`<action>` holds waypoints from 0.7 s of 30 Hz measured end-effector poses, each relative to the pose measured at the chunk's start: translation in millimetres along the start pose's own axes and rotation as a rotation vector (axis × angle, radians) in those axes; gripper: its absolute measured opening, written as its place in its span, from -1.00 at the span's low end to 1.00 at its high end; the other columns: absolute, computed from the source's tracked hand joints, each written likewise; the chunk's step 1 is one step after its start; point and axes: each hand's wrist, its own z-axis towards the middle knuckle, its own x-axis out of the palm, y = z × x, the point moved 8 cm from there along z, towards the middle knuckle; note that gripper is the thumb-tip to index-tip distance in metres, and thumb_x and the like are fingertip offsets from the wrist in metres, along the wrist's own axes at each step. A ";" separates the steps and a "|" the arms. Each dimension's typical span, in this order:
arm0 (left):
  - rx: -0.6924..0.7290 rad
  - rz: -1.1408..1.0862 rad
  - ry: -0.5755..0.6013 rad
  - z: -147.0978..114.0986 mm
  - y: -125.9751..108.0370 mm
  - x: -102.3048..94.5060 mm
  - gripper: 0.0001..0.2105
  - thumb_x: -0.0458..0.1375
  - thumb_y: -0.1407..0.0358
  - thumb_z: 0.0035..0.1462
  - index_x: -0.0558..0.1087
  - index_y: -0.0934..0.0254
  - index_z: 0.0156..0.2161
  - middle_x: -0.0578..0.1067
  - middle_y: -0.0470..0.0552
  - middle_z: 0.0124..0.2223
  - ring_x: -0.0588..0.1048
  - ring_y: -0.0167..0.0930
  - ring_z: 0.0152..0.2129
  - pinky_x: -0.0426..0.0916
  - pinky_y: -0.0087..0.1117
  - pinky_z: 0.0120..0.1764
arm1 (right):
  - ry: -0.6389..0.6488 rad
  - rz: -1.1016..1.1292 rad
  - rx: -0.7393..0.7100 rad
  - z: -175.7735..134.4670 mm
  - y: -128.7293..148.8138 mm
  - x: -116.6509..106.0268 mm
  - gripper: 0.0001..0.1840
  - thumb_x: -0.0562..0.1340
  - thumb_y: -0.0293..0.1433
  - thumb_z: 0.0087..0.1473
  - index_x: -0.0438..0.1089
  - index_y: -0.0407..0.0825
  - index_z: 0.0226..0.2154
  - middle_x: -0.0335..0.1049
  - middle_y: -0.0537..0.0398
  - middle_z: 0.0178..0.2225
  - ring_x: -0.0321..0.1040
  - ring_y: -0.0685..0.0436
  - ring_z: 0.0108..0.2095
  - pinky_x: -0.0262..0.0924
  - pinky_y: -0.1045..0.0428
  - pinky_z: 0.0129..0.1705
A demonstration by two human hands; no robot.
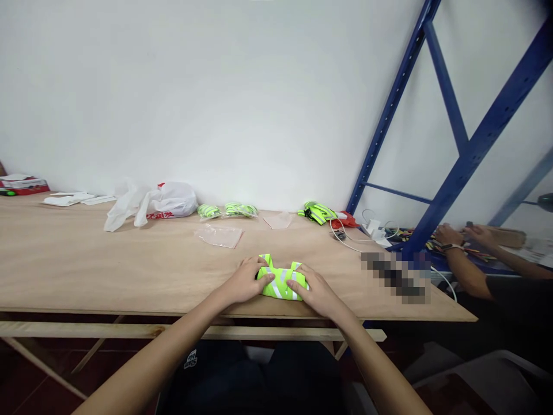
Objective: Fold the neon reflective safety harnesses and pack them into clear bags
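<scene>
A folded neon-yellow reflective vest [280, 283] with silver stripes lies near the front edge of the wooden table. My left hand [251, 279] grips its left end, thumb on top and fingers behind. On the right end my right hand [315, 290] does the same, its thumb pressed onto the fabric. Two short strap ends stick up at the back of the bundle. Beyond it lie an empty clear plastic bag [219, 236] and another flat clear bag [278, 220].
Bagged yellow bundles [240, 210] and a white shopping bag [175, 200] sit along the wall. A loose yellow vest [318, 212], a white cable [345, 244] and a blue rack [470, 144] stand right. Another person's hands [449, 235] work beyond the rack.
</scene>
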 end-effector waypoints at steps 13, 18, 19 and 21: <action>-0.161 0.181 0.145 29.7 32.6 13.7 -0.45 -0.06 -0.04 0.30 0.20 0.24 0.25 0.19 0.28 0.33 0.15 -0.07 0.28 0.09 0.06 0.20 | -0.009 -0.177 0.101 19.6 -25.5 -0.4 -0.69 0.16 -0.11 0.24 0.35 -0.03 -0.22 0.39 -0.01 -0.18 0.36 -0.17 -0.14 0.24 -0.03 -0.09; -0.327 0.277 0.196 30.4 51.2 7.6 -0.19 -0.03 -0.31 0.12 0.24 0.36 0.20 0.08 0.46 0.36 0.03 0.15 0.31 0.02 0.17 0.18 | -0.090 -0.235 0.166 19.5 -39.5 -1.6 -0.51 0.23 -0.07 0.17 0.33 -0.08 -0.01 0.39 -0.17 0.00 0.30 -0.30 0.06 0.16 -0.13 0.07; -0.321 0.275 0.208 30.8 52.5 7.2 -0.21 -0.05 -0.33 0.10 0.30 0.35 0.14 0.17 0.43 0.32 0.11 0.13 0.27 0.03 0.16 0.17 | -0.062 -0.227 0.190 19.4 -41.3 -0.3 -0.51 0.22 -0.05 0.17 0.34 -0.07 -0.02 0.41 -0.17 -0.01 0.32 -0.31 0.05 0.17 -0.13 0.05; -0.282 0.250 0.209 32.3 52.7 6.6 -0.26 -0.07 -0.34 0.10 0.36 0.31 0.02 0.33 0.34 0.20 0.26 0.05 0.18 0.07 0.10 0.16 | 0.009 -0.189 0.217 19.2 -42.4 2.8 -0.55 0.17 -0.02 0.20 0.37 -0.05 -0.11 0.45 -0.13 -0.08 0.37 -0.30 -0.02 0.21 -0.12 -0.02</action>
